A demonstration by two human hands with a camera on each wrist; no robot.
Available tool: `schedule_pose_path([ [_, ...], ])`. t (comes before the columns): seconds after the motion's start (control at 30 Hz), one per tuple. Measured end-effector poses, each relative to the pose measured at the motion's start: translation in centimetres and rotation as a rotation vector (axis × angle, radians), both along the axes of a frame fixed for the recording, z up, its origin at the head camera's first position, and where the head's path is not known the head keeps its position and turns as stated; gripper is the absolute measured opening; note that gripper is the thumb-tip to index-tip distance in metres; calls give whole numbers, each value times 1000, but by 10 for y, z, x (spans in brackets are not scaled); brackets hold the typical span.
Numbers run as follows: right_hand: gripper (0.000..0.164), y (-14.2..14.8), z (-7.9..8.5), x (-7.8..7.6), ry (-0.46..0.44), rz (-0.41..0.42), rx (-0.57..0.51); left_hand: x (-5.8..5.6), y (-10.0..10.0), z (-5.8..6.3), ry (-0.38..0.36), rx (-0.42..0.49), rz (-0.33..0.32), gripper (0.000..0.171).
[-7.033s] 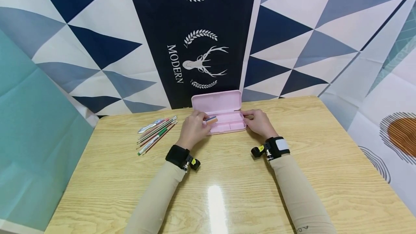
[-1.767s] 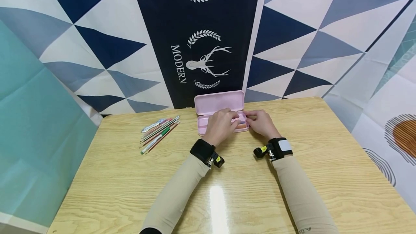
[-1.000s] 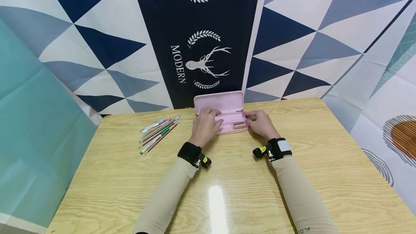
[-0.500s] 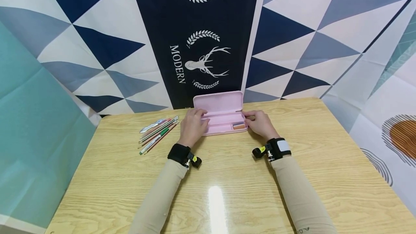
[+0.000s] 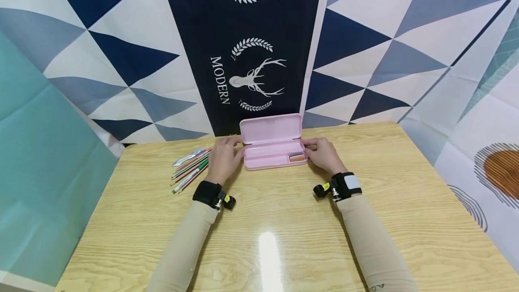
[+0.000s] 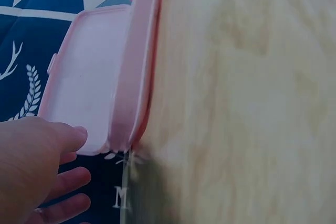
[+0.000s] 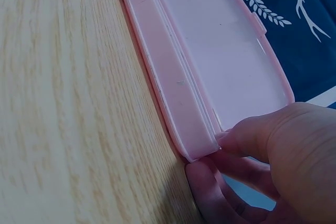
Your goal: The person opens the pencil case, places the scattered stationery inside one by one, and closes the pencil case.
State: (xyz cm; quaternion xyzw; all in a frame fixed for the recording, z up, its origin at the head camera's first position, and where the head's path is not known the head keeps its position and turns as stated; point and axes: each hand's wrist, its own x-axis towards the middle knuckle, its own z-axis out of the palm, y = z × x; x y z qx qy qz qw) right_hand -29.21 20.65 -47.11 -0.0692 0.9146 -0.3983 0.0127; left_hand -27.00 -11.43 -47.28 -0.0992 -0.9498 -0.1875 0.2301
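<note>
head view: the case [image 5: 263,162] lies open on the table [image 5: 284,220], a block [image 5: 297,158] inside at right front; the left hand [image 5: 222,159] partly hides the pens [image 5: 190,176]. left wrist view: this hand is loose, holding nothing. right wrist view: the right hand [image 7: 299,153] pinches the case's end; a careless pull could tip it, and a left sweep could scatter the pens.

Open pink case [image 5: 268,149], lid [image 5: 270,129] raised
</note>
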Motion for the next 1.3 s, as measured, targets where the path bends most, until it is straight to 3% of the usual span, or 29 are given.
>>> schedule_pose_path([
  [0.17,36,1,-1,0,-1,1,5,0,-6,3,1,0,-5,29],
  [0.47,36,3,0,0,-14,-8,5,3,-17,10,-81,12,27,31],
  [0.87,36,2,2,-1,-25,-4,5,5,-41,10,-105,-1,60,30],
  [1.13,36,2,1,0,-17,-5,2,10,-56,9,-187,-10,73,33],
  [1.3,37,0,1,0,-14,1,2,12,-67,9,-201,-13,95,34],
])
